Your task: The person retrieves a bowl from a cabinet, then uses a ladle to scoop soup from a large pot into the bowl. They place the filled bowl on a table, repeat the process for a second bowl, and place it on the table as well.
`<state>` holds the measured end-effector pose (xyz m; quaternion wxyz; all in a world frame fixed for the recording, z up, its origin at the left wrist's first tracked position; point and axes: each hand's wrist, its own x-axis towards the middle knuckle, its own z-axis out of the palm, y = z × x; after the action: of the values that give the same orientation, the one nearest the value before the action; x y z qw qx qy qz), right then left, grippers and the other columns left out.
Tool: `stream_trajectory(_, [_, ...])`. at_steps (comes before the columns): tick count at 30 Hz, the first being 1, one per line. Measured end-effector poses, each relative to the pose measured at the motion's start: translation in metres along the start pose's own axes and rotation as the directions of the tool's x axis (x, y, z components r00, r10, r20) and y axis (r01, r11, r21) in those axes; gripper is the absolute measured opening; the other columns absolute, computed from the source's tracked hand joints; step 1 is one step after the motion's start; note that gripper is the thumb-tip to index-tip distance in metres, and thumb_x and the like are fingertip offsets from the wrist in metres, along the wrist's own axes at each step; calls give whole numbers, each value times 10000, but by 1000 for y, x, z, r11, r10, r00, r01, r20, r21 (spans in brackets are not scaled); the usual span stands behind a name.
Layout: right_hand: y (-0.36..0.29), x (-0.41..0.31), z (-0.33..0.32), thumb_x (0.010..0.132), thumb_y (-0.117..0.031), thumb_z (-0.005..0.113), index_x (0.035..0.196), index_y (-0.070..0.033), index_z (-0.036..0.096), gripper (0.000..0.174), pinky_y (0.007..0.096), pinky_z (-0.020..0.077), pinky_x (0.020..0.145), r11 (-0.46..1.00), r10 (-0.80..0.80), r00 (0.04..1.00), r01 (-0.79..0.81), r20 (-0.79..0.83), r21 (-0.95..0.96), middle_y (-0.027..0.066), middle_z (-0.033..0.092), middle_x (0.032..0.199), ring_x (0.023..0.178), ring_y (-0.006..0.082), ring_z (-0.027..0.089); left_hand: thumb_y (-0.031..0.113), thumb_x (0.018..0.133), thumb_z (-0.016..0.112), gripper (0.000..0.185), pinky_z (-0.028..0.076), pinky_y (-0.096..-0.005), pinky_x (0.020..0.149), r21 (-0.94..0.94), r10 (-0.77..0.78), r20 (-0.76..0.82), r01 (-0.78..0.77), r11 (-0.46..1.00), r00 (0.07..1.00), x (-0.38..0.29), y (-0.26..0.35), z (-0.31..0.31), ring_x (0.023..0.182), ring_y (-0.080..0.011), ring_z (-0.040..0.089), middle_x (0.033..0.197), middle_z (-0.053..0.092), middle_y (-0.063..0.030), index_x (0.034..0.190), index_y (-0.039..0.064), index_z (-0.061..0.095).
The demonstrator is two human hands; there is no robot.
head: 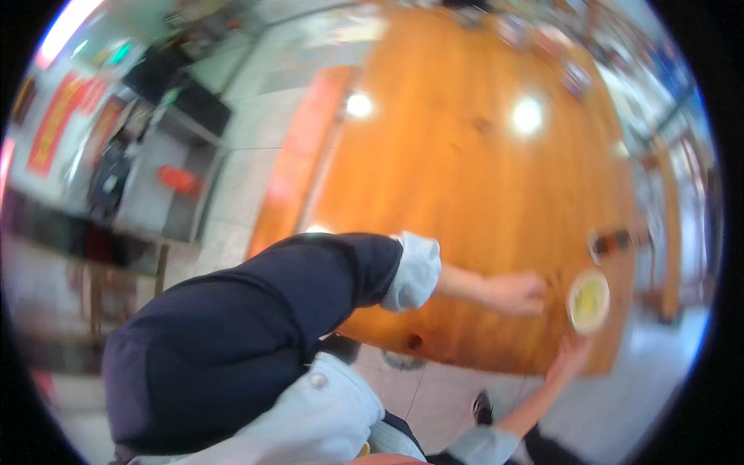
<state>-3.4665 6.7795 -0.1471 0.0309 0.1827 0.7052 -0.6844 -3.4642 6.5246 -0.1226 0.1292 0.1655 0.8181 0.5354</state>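
A round white bowl (604, 290) with pale yellow-green contents (588, 301) sits near the right edge of the wooden table (465, 192). My right hand (568, 356) grips the bowl's near side, its wrist coming up from the lower right. Left of the bowl and apart from it, my left hand (516, 293) is over the tabletop with its fingers curled. Blur hides whether anything is inside those fingers. My left arm, in a dark sleeve with a rolled pale cuff (414, 272), reaches across the table's near end.
Beyond the bowl, a blurred dark container (613, 243) stands at the table's right edge. Several blurred items (575, 78) are at the far right end. A wooden bench (308, 133) runs along the left side. Further left stands a grey open-fronted cabinet (157, 180).
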Motion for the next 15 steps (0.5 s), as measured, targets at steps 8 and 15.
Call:
stream_trajectory(8, [-75, -110, 134, 873, -237, 487, 1137, -35, 461, 334, 218, 334, 620, 994, -72, 996, 68, 45, 80, 14, 510, 973, 667, 75, 381, 247, 828, 550, 259, 435, -306, 650, -17, -264, -49, 264, 964, 963, -284, 59, -137, 734, -212, 533, 883, 526, -109, 983, 40, 547])
stream_trajectory(15, [-185, -273, 379, 861, -213, 497, 1213, -42, 381, 408, 236, 371, 663, 856, -498, 740, 337, 452, 393, 56, 486, 1048, 721, 98, 428, 205, 844, 538, 298, 450, -302, 673, -43, -317, -457, 335, 941, 831, -504, 110, -195, 785, -174, 543, 943, 532, -90, 1081, 26, 508])
